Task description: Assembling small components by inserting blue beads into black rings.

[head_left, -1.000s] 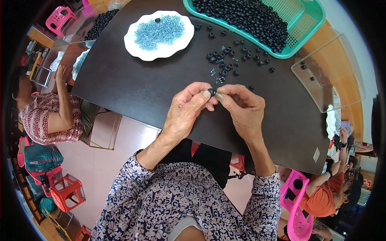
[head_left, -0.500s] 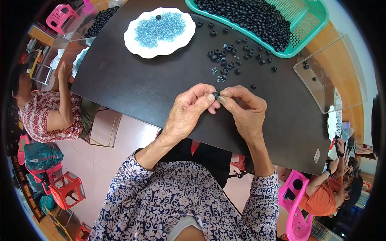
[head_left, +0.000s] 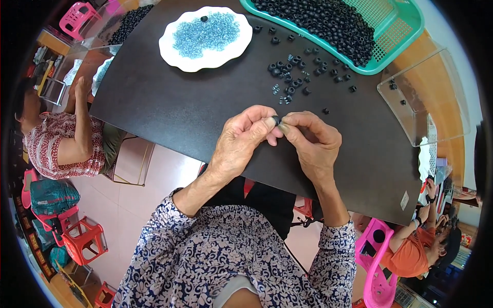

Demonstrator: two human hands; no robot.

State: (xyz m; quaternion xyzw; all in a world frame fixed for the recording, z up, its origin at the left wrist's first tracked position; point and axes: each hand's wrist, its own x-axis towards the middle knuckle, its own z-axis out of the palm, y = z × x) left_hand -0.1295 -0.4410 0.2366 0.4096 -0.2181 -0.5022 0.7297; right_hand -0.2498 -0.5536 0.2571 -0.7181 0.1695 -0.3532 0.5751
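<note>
In front of my chest, over the near part of the dark table, both my hands meet at a small round black plastic piece (head_left: 277, 120). My left hand (head_left: 239, 138) pinches it between thumb and fingers. Thumb and forefinger of my right hand (head_left: 314, 146) are pressed together against its right side; whatever they hold there is hidden. Beyond my hands, several loose black pieces (head_left: 290, 91) lie scattered with a few tiny shiny coils (head_left: 276, 90) that look like springs.
A white scalloped plate (head_left: 192, 65) of similar shiny bits stands far left. At the far right is a green basket (head_left: 382, 68) heaped with black pieces, beside a clear plastic box (head_left: 423, 97). One person (head_left: 67, 136) sits at left; another, in orange (head_left: 411, 251), is at right.
My hands stay together in nearly the same place, and the black piece has turned slightly between my fingers. The view has shifted a little. The person at left has moved a hand.
</note>
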